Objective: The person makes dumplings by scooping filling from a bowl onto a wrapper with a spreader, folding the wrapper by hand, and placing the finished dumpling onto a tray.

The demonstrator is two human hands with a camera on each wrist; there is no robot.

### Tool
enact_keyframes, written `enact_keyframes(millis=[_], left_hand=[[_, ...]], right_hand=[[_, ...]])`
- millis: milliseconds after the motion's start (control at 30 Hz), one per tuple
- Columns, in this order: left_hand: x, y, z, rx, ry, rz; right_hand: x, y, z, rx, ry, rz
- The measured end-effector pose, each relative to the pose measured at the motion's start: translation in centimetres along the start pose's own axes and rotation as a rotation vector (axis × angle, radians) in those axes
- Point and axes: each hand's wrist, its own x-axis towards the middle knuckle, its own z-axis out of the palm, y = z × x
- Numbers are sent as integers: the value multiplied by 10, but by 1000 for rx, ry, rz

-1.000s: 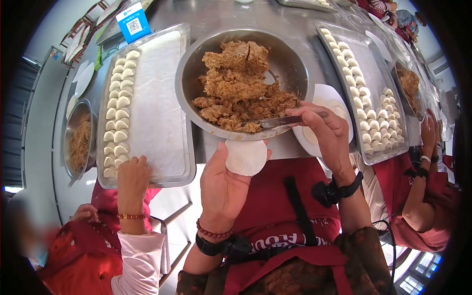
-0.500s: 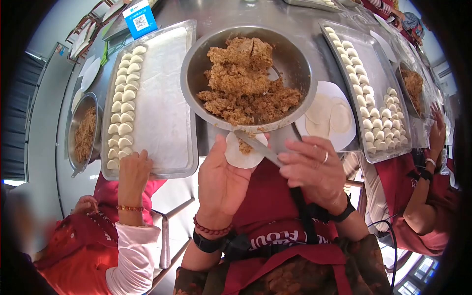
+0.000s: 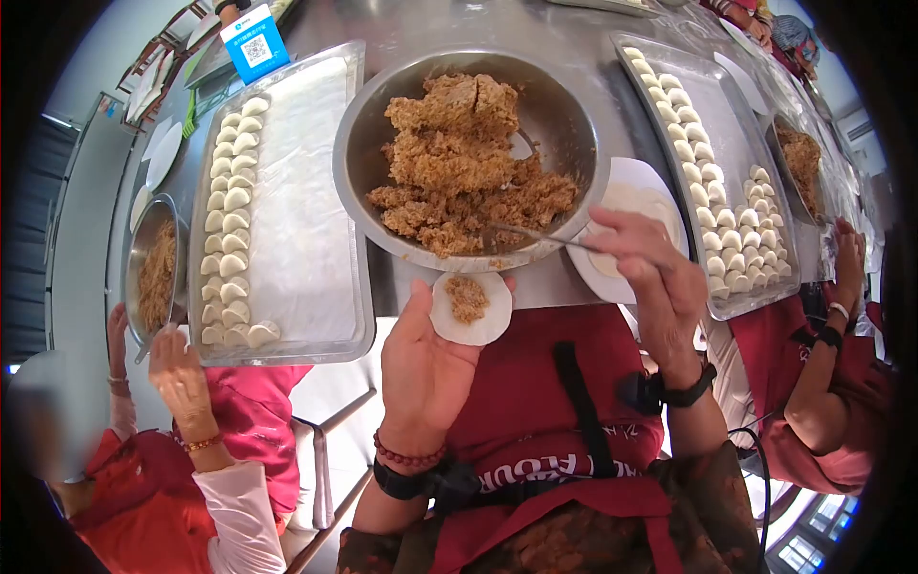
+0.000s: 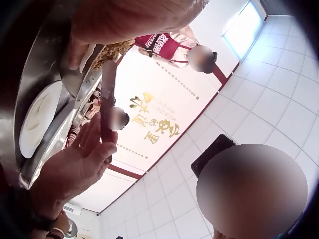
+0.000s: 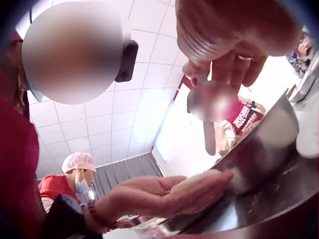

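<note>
My left hand (image 3: pixel 421 373) lies palm up before the bowl, carrying a round dough wrapper (image 3: pixel 483 331) on its fingers. The thumb rests along the wrapper's left side. A small heap of filling (image 3: pixel 467 298) sits mid-wrapper. In the right wrist view those fingers look nearly straight under the wrapper (image 5: pixel 199 178). My right hand (image 3: pixel 666 292) grips a flat metal spatula (image 3: pixel 540 234), its tip at the brown filling (image 3: pixel 449 158) in the large steel bowl (image 3: pixel 346 158). The left wrist view shows the spatula (image 4: pixel 107 94) between thumb and fingers.
A white plate (image 3: pixel 612 286) of wrappers stands right of the bowl, partly behind my right hand. Metal trays with folded dumplings flank it: left tray (image 3: pixel 306 191), right tray (image 3: pixel 736 124). Another person's hand (image 3: pixel 182 383) is at the left tray's near corner.
The spatula left filling on the wrapper and went back to the bowl with my right hand. My left hand stays in place. The neighbour's hand left the tray; a dumpling shows there.
</note>
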Motion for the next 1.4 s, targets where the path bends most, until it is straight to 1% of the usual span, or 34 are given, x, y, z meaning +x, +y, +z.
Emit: enact_keyframes(millis=[67, 167, 267, 367, 467, 567, 667, 767, 867, 967, 1000, 1100, 1133, 1267, 1367, 1400], left_hand=[[1, -1, -1, 3, -11, -4], [4, -2, -2, -3, -20, -16], [5, -3, -3, -3, -42, -26], [7, -4, 0, -8, -79, -32], [6, -4, 1, -22, -86, -20], [6, -3, 1, -33, -92, 3], [5, -4, 1, -54, -96, 19], [3, -5, 2, -75, -83, 20], [0, -6, 4, -86, -54, 22], [-1, -6, 4, -115, -53, 25], [-2, -6, 4, -123, -54, 23], [-3, -6, 4, -106, -48, 36], [-4, -6, 4, -93, -45, 43], [-6, -5, 2, -54, -11, 38], [-6, -6, -1, -63, 9, 32], [-6, -6, -1, -55, 17, 35]], right_hand=[[16, 9, 5, -83, 24, -28], [27, 16, 7, -193, -54, -18], [33, 18, 5, -219, -125, 2], [36, 25, 3, -115, -167, 47], [34, 23, 3, 139, -169, 240], [29, 21, 0, 199, -138, 270], [17, 13, 3, 356, -26, 347], [1, 7, 7, 393, 55, 321], [-12, 4, 10, 341, 80, 223], [-18, -4, 6, 91, -61, -23], [-24, -8, 6, 44, -71, -9], [-34, -11, 5, -122, -228, -291], [-35, -18, 6, -282, -259, -390], [-52, -19, 12, -361, -297, -462], [-55, -20, 7, -334, -319, -437], [-55, -20, 4, -281, -314, -399]])
